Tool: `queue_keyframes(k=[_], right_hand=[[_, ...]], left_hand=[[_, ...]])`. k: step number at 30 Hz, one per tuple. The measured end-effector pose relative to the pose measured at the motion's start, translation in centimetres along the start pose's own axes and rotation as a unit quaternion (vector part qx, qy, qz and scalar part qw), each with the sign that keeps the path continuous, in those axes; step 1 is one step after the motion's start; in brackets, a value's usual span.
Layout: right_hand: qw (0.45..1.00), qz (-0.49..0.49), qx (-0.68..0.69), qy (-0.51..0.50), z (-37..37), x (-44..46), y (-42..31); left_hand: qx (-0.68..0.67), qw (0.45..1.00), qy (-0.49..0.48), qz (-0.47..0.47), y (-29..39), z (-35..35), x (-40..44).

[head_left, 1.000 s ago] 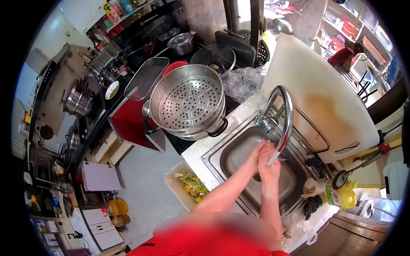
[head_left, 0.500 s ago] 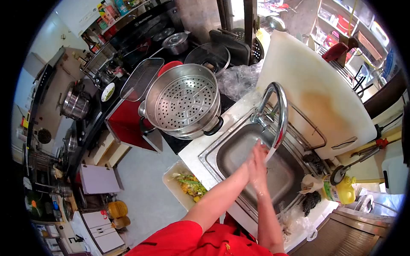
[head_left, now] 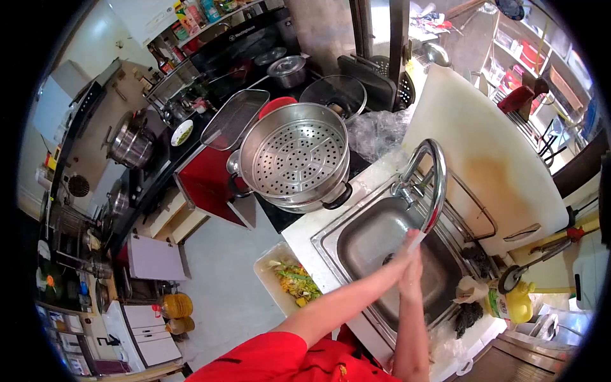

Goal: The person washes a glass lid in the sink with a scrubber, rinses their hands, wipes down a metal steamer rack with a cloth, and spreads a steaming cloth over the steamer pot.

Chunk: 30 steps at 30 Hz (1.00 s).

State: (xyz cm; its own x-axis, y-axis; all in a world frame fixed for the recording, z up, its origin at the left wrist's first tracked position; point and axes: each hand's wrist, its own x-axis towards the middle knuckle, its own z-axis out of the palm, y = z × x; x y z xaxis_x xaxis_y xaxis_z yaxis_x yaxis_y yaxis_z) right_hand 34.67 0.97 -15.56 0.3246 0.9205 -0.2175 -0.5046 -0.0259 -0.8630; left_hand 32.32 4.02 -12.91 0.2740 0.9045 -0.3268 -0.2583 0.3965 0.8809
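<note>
Both hands have shifted closer beneath the faucet (head_left: 440,184) since the earlier frame. Now the left hand (head_left: 401,261) lies against the right hand (head_left: 415,272) in the running water (head_left: 417,241), over the sink (head_left: 366,235), presumably so the runoff drains there. Nothing shows in either grasp, though blur makes it impossible to say whether the fingers curl. Beyond the bench (head_left: 312,248), a steamer pot (head_left: 296,153) sits on a black surface, perhaps to keep it from splashes.

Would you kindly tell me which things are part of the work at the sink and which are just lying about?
In use:
- left hand
- right hand
- faucet
- running water
- sink

Lying about:
- steamer pot
- glass lid
- yellow jug
- wire basket
- clear plastic
</note>
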Motion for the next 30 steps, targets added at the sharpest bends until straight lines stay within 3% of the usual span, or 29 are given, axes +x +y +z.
queue_keyframes(k=[3, 6, 7, 8, 9, 11, 15, 17, 19, 20, 21, 22, 23, 24, 25, 26, 30], right_hand=[[0.999, -0.035, -0.027, -0.014, 0.6, -1.0, -1.3], [1.0, -0.011, -0.016, -0.005, -0.7, -1.1, -0.8], [0.999, 0.03, -0.024, 0.023, -1.6, -1.2, -0.7], [0.996, 0.07, -0.031, 0.051, -2.3, -1.3, -0.6], [0.993, 0.085, -0.023, 0.082, -2.7, -1.4, -0.3], [0.99, 0.101, -0.021, 0.091, -3.5, -2.1, 0.2], [0.986, 0.126, 0.023, 0.111, -2.7, -3.2, -1.3], [0.987, 0.109, 0.085, 0.081, -1.8, -3.3, -2.1], [0.983, 0.094, 0.149, 0.045, -1.3, -2.9, -1.7], [0.985, 0.056, 0.161, 0.03, -1.7, -2.1, -0.9], [0.985, 0.021, 0.172, 0.013, -2.1, -1.6, -0.5], [0.985, 0.026, 0.172, -0.001, -2.9, -1.7, -0.4], [0.999, -0.034, -0.019, -0.033, -4.0, -2.0, 0.0], [0.998, -0.034, -0.052, -0.03, -4.7, -1.8, 0.7], [0.995, -0.034, -0.084, -0.028, -5.3, -1.6, 1.5], [0.998, 0.044, 0.033, 0.014, -5.6, -1.3, 2.3], [0.996, 0.075, -0.013, -0.034, -2.8, -1.9, 2.3]], left_hand=[[-0.032, 0.995, 0.054, -0.083, 0.2, -0.5, 3.8], [-0.201, 0.965, 0.042, -0.162, -0.5, -2.4, 8.3], [-0.291, 0.939, 0.013, -0.182, -1.0, -3.6, 10.2], [-0.463, 0.86, -0.045, -0.21, -0.6, -4.5, 11.6], [-0.464, 0.86, -0.049, -0.209, 1.3, -4.5, 11.4], [-0.549, 0.799, 0.093, -0.228, 5.2, -3.9, 9.7], [-0.535, 0.831, 0.001, -0.155, 1.2, -3.6, 9.4], [-0.362, 0.927, 0.087, -0.045, 1.4, -1.8, 5.5], [-0.414, 0.9, 0.066, -0.118, -2.3, -2.0, 3.5], [-0.511, 0.84, 0.0, -0.18, -5.0, -2.3, 2.7], [-0.557, 0.813, -0.02, -0.171, -6.7, -1.9, 1.6], [-0.56, 0.807, 0.032, -0.184, -6.2, -1.3, -0.3], [-0.565, 0.798, 0.086, -0.189, -5.4, -0.8, -2.1], [-0.453, 0.885, 0.006, -0.11, -7.0, -1.4, -1.9], [-0.389, 0.919, -0.026, -0.059, -8.2, -1.7, -1.8], [-0.325, 0.944, -0.05, -0.004, -9.3, -2.0, -1.6], [-0.351, 0.919, -0.131, 0.124, -6.0, -1.8, -3.9]])
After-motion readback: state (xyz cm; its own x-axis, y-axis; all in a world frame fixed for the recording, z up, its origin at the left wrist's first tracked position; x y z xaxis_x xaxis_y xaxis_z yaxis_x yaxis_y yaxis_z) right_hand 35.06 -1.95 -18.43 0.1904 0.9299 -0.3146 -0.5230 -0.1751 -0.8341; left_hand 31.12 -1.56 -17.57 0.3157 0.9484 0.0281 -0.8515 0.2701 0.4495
